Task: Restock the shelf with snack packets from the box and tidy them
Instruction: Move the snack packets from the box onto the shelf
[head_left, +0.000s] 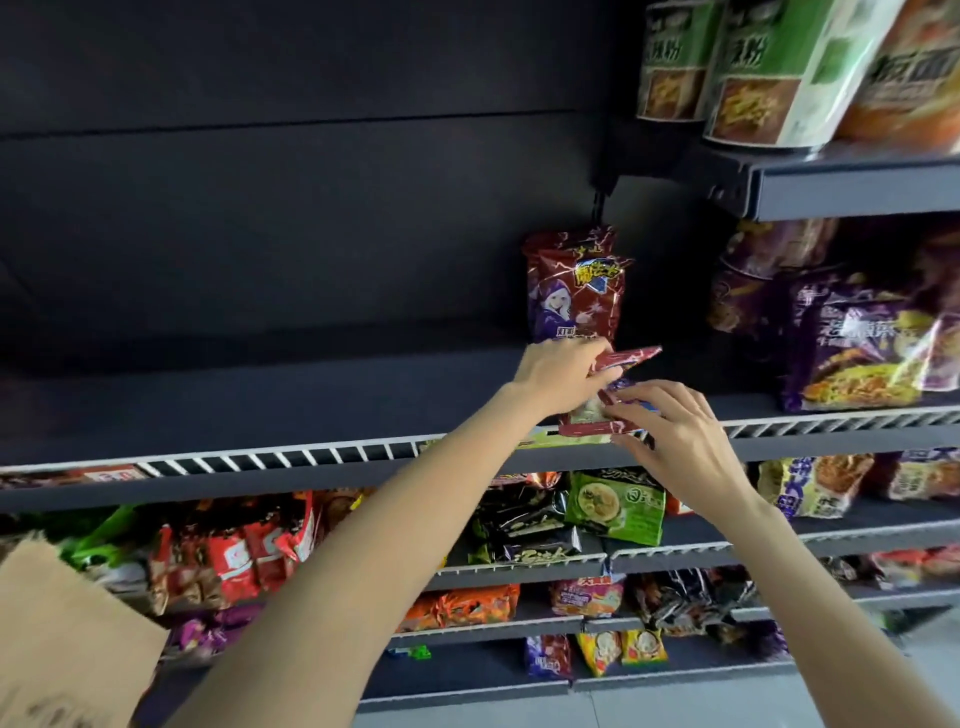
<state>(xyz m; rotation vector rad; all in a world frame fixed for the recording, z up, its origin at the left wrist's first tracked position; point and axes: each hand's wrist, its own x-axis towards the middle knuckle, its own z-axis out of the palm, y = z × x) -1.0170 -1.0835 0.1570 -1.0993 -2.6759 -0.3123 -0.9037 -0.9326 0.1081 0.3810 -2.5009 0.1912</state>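
A dark-red snack packet (574, 283) with a cartoon wizard stands upright at the back of the dark shelf (260, 410). In front of it my left hand (558, 376) grips a second dark-red packet (631, 358) by its top edge. My right hand (675, 431) pinches the lower part of a dark-red packet (592, 415) that leans at the shelf's front rail; whether this is the same packet is unclear. The brown cardboard box (62, 639) shows at the lower left corner.
The white wire rail (291, 454) runs along the shelf front. Purple noodle packets (862, 353) fill the shelf's right side. Green and orange cups (763, 67) stand on the upper shelf. Lower shelves hold several red, black, green and orange packets.
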